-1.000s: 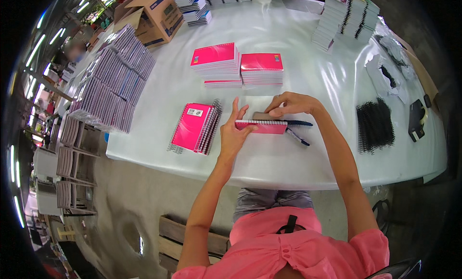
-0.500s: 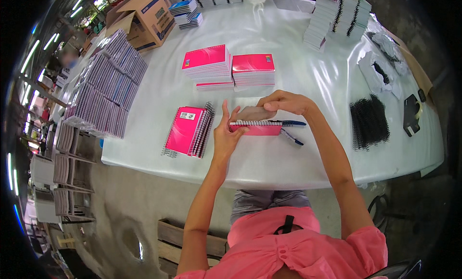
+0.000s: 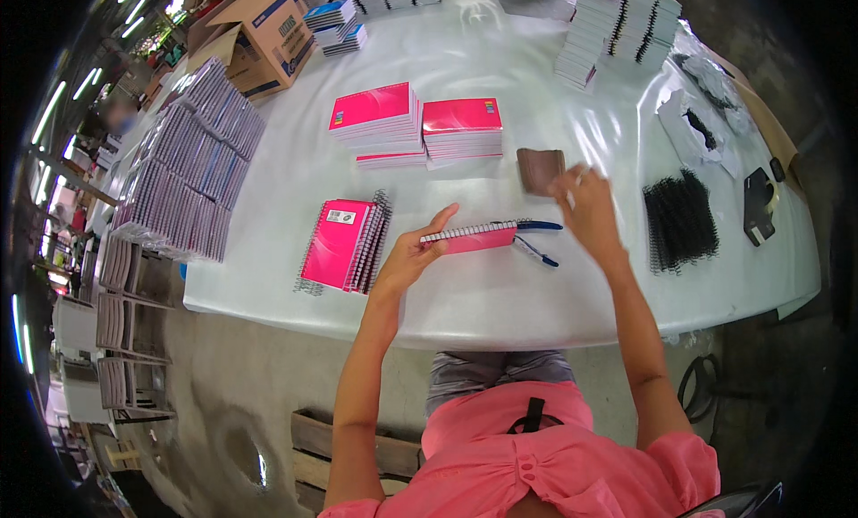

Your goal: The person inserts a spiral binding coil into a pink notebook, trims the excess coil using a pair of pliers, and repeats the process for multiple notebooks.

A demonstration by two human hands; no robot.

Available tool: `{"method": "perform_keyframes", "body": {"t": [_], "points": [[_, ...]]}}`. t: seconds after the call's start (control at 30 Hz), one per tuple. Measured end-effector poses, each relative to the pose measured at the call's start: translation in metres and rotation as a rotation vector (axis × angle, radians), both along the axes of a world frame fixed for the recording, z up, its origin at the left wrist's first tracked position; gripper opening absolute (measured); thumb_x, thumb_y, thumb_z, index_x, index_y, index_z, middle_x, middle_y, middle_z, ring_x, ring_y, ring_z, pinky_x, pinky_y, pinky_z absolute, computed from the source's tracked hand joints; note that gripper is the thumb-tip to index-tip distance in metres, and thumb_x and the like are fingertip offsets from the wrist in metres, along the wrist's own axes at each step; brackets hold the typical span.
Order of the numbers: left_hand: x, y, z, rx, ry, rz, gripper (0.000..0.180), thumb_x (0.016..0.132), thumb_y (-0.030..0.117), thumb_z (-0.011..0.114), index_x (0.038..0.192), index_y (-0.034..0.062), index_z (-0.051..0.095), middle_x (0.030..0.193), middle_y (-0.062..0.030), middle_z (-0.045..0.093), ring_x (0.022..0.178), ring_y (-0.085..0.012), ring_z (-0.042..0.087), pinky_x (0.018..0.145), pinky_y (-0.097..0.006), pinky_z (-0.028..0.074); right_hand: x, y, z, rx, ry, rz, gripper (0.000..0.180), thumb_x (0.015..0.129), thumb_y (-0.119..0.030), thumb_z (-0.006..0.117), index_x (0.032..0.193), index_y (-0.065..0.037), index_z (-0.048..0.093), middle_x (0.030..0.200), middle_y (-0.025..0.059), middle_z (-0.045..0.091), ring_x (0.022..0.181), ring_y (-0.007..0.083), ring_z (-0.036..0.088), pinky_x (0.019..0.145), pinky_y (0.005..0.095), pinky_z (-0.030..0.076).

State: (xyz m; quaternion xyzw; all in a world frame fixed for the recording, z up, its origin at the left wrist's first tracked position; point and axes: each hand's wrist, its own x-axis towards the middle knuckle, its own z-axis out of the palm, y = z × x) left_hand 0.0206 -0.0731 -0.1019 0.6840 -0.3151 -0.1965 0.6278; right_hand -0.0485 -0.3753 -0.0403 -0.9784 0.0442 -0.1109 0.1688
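Bench (image 3: 500, 308) bright, w/ streaky glare upper R; tube lights (image 3: 49, 113) along L edge v. bright. Floor (image 3: 223, 362) dimmer, far R bg dark. Fisheye bends straight edges, corners black. R hand (image 3: 585, 203) motion-blurred, held notebook (image 3: 480, 240) fairly sharp.

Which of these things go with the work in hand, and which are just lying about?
Probably in the work:
- pink notebook, in the left hand
- blue-handled tool at its right end
- brown pad beside the right hand
- black coils
- pink coil-bound pile

Probably just lying about:
- cardboard box
- blue-topped stack
- tall stack at far left
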Motion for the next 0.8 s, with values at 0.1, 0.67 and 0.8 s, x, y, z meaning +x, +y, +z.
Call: {"method": "perform_keyframes", "body": {"t": [0.1, 0.67, 0.8], "points": [[-0.009, -0.013, 0.004, -0.140, -0.020, 0.062, 0.062, 0.094, 0.042, 0.059, 0.139, 0.0013, 0.048, 0.142, -0.0077, 0.051, 0.133, -0.0194, 0.043, 0.110, -0.032, 0.030, -0.035, 0.023, -0.060, -0.016, -0.253, 0.195, 0.038, 0.082, -0.021, 0.068, 0.117, -0.008, 0.062, 0.107, 0.0168, 0.057, 0.109, 0.0329, 0.051, 0.092, 0.0476, 0.039], [-0.054, -0.028, 0.039, 0.530, -0.914, 0.733, 0.069, 0.078, 0.017, 0.074, 0.141, 0.0162, 0.048, 0.116, -0.0162, 0.066, 0.108, -0.0347, 0.064, 0.072, -0.038, 0.055, -0.068, 0.112, -0.003, 0.107, -0.418, 0.307, 0.047, 0.082, -0.020, 0.070, 0.126, -0.012, 0.058, 0.101, 0.0146, 0.055, 0.087, 0.0281, 0.056, 0.074, 0.0395, 0.045], [-0.054, -0.028, 0.039, 0.491, -0.989, 0.718, 0.071, 0.075, 0.013, 0.075, 0.141, 0.0150, 0.048, 0.114, -0.0170, 0.066, 0.108, -0.0372, 0.063, 0.082, -0.042, 0.053, -0.066, 0.105, 0.004, 0.140, -0.358, 0.356, 0.035, 0.089, -0.023, 0.064, 0.121, -0.011, 0.061, 0.091, 0.0115, 0.057, 0.076, 0.0216, 0.058, 0.066, 0.0355, 0.047]]}}
